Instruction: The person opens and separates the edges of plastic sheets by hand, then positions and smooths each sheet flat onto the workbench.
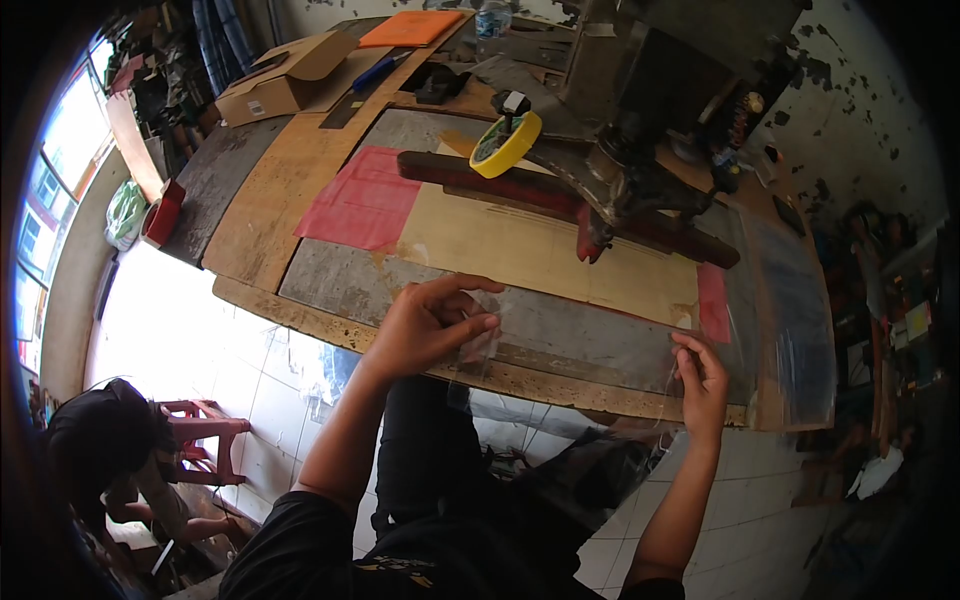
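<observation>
A clear plastic sheet (480,345) hangs between my two hands at the table's front edge, its outline hard to follow against the floor. My left hand (425,325) has its thumb and curled fingers closed on the sheet's left part, while the index finger stretches out over the table. On the other side, my right hand (703,375) pinches the right edge of the sheet between thumb and fingers. Just beyond both hands lies a beige board (520,245) with a red patch (360,200) at its left end. A machine's dark red bar (480,180) crosses above the board.
A yellow tape roll (507,145) is attached to the machine (640,130). Stacked clear sheets (795,330) lie at the table's right end. An open cardboard box (285,80) and an orange folder (410,29) are at the back left. Another person (110,450) bends beside a red stool (205,440).
</observation>
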{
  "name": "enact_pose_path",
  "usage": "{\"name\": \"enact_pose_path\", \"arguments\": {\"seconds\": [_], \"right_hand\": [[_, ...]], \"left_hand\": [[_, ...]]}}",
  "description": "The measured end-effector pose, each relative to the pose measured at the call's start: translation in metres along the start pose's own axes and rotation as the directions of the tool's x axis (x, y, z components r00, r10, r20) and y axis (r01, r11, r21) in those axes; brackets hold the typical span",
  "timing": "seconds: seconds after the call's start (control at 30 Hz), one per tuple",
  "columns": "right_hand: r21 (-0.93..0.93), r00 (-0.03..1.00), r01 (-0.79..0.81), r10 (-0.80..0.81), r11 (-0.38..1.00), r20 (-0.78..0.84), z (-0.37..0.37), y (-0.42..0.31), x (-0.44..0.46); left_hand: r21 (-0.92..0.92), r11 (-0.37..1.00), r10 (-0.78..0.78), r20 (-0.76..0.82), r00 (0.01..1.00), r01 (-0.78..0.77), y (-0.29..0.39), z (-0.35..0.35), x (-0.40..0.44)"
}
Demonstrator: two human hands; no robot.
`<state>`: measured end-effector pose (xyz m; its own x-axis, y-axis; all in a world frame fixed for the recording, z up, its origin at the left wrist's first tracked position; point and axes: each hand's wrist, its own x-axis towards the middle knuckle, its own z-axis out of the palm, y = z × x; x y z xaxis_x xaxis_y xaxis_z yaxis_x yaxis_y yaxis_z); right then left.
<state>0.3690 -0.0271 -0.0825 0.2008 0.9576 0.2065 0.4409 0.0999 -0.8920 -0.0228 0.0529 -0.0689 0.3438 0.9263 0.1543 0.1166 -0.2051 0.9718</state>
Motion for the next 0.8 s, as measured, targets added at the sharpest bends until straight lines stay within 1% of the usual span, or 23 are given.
{"name": "enact_pose_path", "arguments": {"seconds": [0.03, 0.1, 0.13, 0.2, 0.23, 0.27, 0.33, 0.37, 0.4, 0.47, 0.57, 0.7, 0.77, 0.8], "right_hand": [[-0.004, 1.0, -0.002, 0.002, 1.0, -0.006, 0.0, 0.001, 0.0], [0.031, 0.996, -0.088, 0.088, 0.996, 0.014, -0.003, 0.0, -0.002], [0.024, 0.996, -0.091, 0.091, 0.996, 0.003, -0.004, -0.002, -0.003], [0.042, 0.993, -0.073, 0.069, 0.996, 0.098, -0.007, -0.006, -0.002], [0.001, 0.99, -0.055, 0.055, 0.998, 0.127, -0.011, -0.008, -0.001], [-0.007, 0.992, -0.057, 0.057, 0.998, 0.117, -0.012, -0.013, 0.002], [-0.103, 0.979, 0.086, -0.065, 0.991, 0.192, -0.014, -0.025, 0.005], [-0.116, 0.976, 0.114, -0.089, 0.987, 0.201, -0.017, -0.02, 0.007], [-0.123, 0.977, 0.111, -0.085, 0.986, 0.194, -0.019, -0.023, 0.009], [-0.141, 0.962, 0.147, -0.109, 0.979, 0.251, -0.019, -0.029, 0.012], [-0.165, 0.951, 0.189, -0.138, 0.968, 0.276, -0.02, -0.035, 0.015], [-0.147, 0.939, 0.233, -0.183, 0.961, 0.291, -0.022, -0.036, 0.018], [-0.127, 0.914, 0.306, -0.253, 0.944, 0.316, -0.025, -0.034, 0.02], [-0.128, 0.914, 0.306, -0.254, 0.943, 0.315, -0.026, -0.034, 0.021]], "left_hand": [[0.018, 1.0, 0.009, -0.016, 1.0, -0.009, -0.002, 0.001, 0.0], [0.031, 1.0, 0.005, -0.012, 1.0, -0.004, 0.001, 0.001, 0.0], [0.047, 0.999, -0.001, -0.016, 1.0, 0.002, 0.002, 0.001, 0.0], [0.035, 0.999, -0.002, -0.019, 1.0, 0.002, -0.002, 0.002, 0.001], [0.03, 0.999, -0.008, -0.034, 0.999, 0.009, -0.003, 0.002, 0.001], [0.023, 1.0, -0.003, -0.024, 1.0, 0.003, -0.002, 0.002, 0.001], [0.02, 1.0, -0.021, -0.028, 0.999, 0.021, 0.002, 0.001, 0.001], [-0.005, 1.0, -0.002, -0.038, 0.999, 0.002, -0.004, 0.003, 0.002], [-0.011, 1.0, 0.002, -0.03, 1.0, -0.002, -0.004, 0.002, 0.001], [0.029, 0.998, -0.048, -0.038, 0.998, 0.049, -0.001, 0.001, 0.001], [0.004, 0.997, -0.072, -0.041, 0.997, 0.073, 0.0, 0.002, 0.001], [0.012, 0.998, -0.059, -0.03, 0.998, 0.06, 0.001, 0.0, 0.001], [0.007, 0.998, -0.058, -0.031, 0.998, 0.059, -0.001, 0.0, 0.001], [0.007, 0.998, -0.057, -0.03, 0.998, 0.057, -0.002, 0.001, 0.002]]}}
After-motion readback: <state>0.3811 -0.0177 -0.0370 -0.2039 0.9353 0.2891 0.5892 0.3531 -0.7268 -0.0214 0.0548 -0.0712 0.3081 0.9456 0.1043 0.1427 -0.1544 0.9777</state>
